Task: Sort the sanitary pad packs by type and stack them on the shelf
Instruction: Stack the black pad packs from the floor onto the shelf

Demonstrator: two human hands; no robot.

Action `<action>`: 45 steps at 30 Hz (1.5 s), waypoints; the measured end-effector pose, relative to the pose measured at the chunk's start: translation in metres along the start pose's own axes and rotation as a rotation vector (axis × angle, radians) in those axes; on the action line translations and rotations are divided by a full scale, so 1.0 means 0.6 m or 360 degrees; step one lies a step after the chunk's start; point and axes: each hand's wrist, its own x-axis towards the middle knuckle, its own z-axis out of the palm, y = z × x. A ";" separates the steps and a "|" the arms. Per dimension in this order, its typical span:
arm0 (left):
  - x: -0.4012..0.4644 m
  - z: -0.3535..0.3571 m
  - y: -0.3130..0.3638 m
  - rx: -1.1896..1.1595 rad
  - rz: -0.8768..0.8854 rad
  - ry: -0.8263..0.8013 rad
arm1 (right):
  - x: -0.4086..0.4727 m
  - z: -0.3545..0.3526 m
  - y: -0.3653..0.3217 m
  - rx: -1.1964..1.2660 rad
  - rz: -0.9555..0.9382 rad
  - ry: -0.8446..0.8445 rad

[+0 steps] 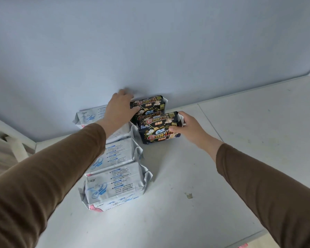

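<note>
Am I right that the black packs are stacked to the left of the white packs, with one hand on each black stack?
Not quite: the head view shows the black packs to the right of the white packs. The left hand and right hand do each touch a black stack.

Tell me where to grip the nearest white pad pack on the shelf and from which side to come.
Grip the nearest white pad pack across its long flat faces, coming from above and the right. Its right crimped end faces bare shelf, while another white pack sits close behind it and a pink-edged pack lies under it, so a low or rear approach looks blocked.
</note>
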 end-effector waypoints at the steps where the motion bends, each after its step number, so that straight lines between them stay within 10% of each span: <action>1: -0.006 -0.009 -0.006 -0.0045 -0.0009 0.0021 | 0.011 0.004 0.000 0.0010 -0.0005 0.0001; 22: -0.141 -0.059 0.060 0.0003 -0.0129 0.0064 | 0.039 0.002 0.009 -0.0485 -0.0035 0.0211; 45: -0.632 0.021 0.389 -0.0147 -0.0042 -0.0038 | -0.561 -0.164 0.098 -0.1001 -0.0588 0.0051</action>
